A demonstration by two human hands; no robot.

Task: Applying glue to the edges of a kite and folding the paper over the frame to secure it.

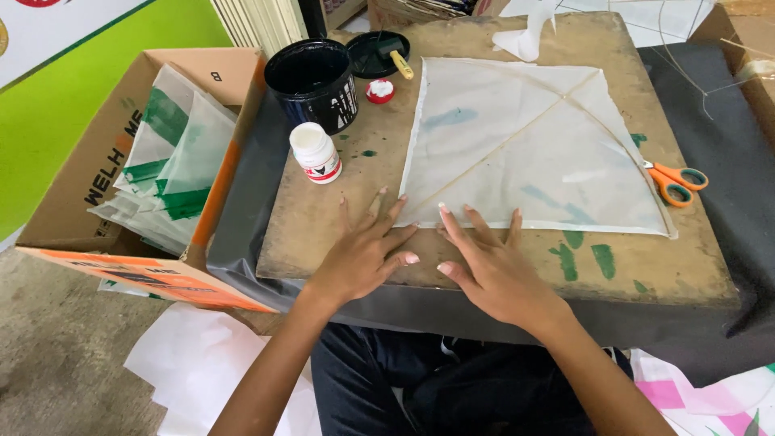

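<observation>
Left of the white square paper kite (533,149): cardboard box (105,169), white glue bottle (316,153). Kite flat on brown counter (646,270). Left hand (363,250) and right hand (488,262), fingers spread, gripping nothing, press its near edge. Kite's diagonal spar runs away rightward. Orange scissors (676,183) right of kite.

White kite (533,145), orange scissors (676,182)

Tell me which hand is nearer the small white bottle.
Left. The left hand lies just below-right of the small white bottle; the right hand rests farther right, on the paper kite's lower edge.
</observation>
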